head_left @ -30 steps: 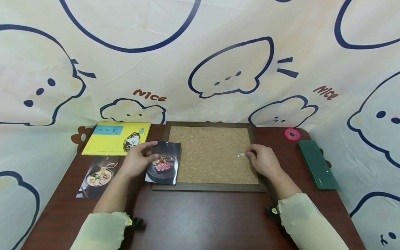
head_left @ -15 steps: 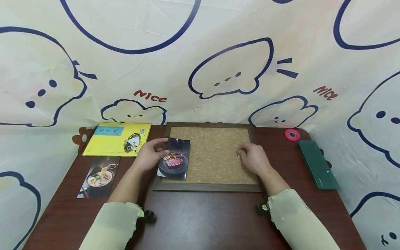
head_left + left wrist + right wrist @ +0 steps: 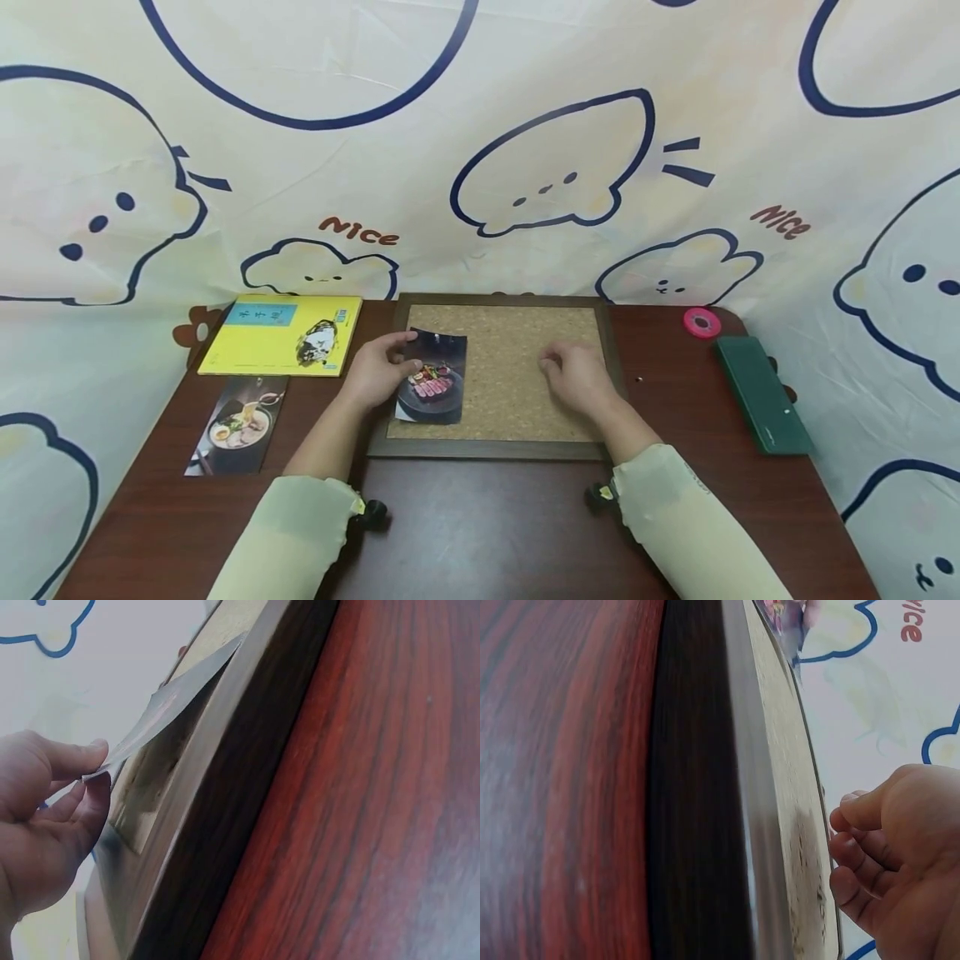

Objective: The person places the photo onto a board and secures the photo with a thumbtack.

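My left hand (image 3: 375,371) pinches the left edge of a photo (image 3: 442,392) of sliced meat on a dark plate. It lies over the left part of a framed corkboard (image 3: 510,392). The left wrist view shows the thumb and fingers of the hand (image 3: 52,802) on that edge, with the photo (image 3: 161,709) lifted at a slant above the frame. My right hand (image 3: 577,375) is over the right half of the cork. In the right wrist view the hand (image 3: 900,855) has curled fingers, thumb close to the index finger; anything between them is not visible.
A yellow book (image 3: 262,342) lies back left, with a noodle-soup photo (image 3: 240,429) before it. On the right are a round pink object (image 3: 701,322), a long green case (image 3: 763,396) and a tiny shiny object (image 3: 639,379) beside the board. A printed cloth (image 3: 420,167) hangs behind.
The left hand has carried the photo right and slightly back, farther over the cork. The right hand has moved left; the small pale pieces seen near it before are out of sight.
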A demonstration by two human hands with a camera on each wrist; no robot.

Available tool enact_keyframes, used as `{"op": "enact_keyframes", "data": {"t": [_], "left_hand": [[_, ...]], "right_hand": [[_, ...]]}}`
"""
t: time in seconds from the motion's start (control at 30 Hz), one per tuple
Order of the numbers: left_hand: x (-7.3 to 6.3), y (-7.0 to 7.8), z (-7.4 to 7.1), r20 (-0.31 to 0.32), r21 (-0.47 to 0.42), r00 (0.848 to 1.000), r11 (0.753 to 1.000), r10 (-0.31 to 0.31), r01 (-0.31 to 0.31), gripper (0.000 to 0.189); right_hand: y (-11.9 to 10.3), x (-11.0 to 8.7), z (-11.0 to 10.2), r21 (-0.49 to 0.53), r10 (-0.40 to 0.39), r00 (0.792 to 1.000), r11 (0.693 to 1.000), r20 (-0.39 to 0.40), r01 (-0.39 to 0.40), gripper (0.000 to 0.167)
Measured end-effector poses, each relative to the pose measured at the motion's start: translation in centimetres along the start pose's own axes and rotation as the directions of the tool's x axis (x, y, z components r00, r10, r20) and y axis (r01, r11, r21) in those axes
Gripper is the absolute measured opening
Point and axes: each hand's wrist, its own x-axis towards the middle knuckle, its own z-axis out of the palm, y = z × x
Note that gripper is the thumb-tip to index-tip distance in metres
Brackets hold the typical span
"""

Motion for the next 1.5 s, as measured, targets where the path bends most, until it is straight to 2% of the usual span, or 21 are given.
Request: {"op": "enact_keyframes", "data": {"t": [0.3,0.6,0.83,1.27,1.37,1.5], "left_hand": [[0.9,0.1,1.3,-0.028,0.12,0.996,0.989,0.088,-0.084,0.056],[1.3,0.2,1.9,-0.006,0.187,0.997,0.979,0.081,-0.078,0.06],[1.4,0.3,2.1,0.028,0.252,0.994,0.961,0.11,-0.114,0.063],[1.2,0.3,2.3,0.023,0.247,0.995,0.964,0.099,-0.102,0.063],[1.2,0.1,2.3,0.025,0.251,0.995,0.963,0.096,-0.1,0.063],[1.2,0.2,2.4,0.033,0.239,0.995,0.966,0.092,-0.098,0.064]], "right_hand": [[-1.8,0.7,1.1,0.014,0.032,0.997,0.999,0.066,-0.033,0.014],[-3.3,1.9,2.8,0.084,0.002,0.997,0.996,0.075,-0.008,0.012],[-5.2,2.9,3.9,0.094,-0.012,0.995,0.996,0.095,0.003,0.015],[-8.5,5.9,5.5,0.121,-0.075,0.991,0.991,0.113,0.061,0.01],[-8.9,6.6,6.1,0.139,-0.07,0.991,0.989,0.116,0.053,0.008],[-9.1,7.3,6.5,0.108,-0.045,0.992,0.994,0.12,0.032,0.008]]}}
